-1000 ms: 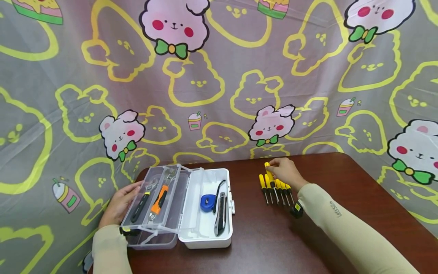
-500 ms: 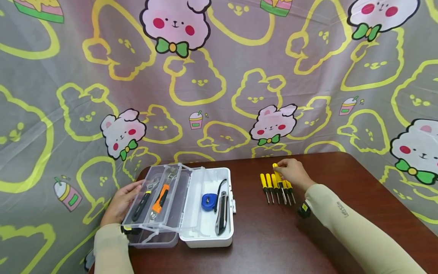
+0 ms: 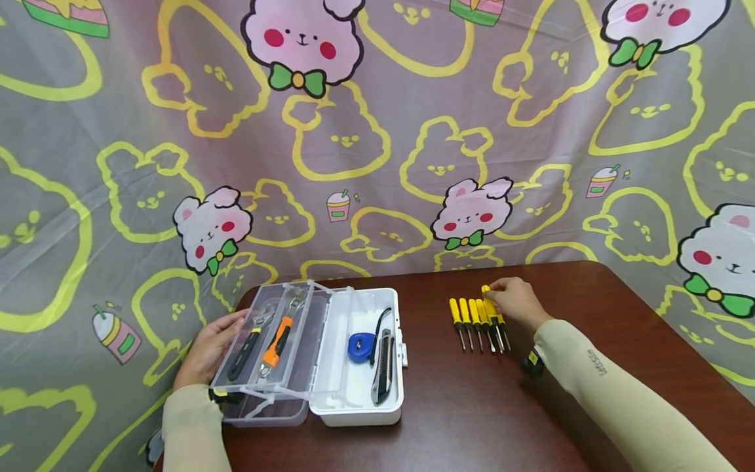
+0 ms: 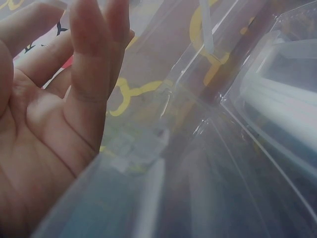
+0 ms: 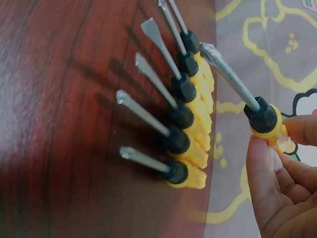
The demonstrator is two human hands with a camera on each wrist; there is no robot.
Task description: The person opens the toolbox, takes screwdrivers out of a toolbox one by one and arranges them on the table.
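Observation:
My right hand (image 3: 517, 301) pinches the yellow handle of a screwdriver (image 5: 260, 116) between thumb and fingers. Its shaft hangs over the right part of a row of yellow-and-black screwdrivers (image 3: 464, 313) on the table. In the right wrist view the held one stands apart from the lying row (image 5: 182, 116), shaft tips free. My left hand (image 3: 206, 347) is at the left edge of the toolbox's clear tray (image 3: 289, 373), its fingers loosely extended in the left wrist view; contact there is hard to tell. Two adjustable wrenches, one black-handled (image 3: 242, 359) and one orange-handled (image 3: 277, 341), lie in the tray.
The white toolbox base (image 3: 356, 419) stands unfolded on the dark wood table (image 3: 448, 413). Inside lie a blue tape measure (image 3: 360, 347), a black bent rod (image 3: 379, 328) and a utility knife (image 3: 385, 367). A patterned curtain (image 3: 366, 255) hangs behind the table.
My right hand has moved right along the row with the screwdriver, from above its middle to its right end. The left hand and toolbox have stayed put.

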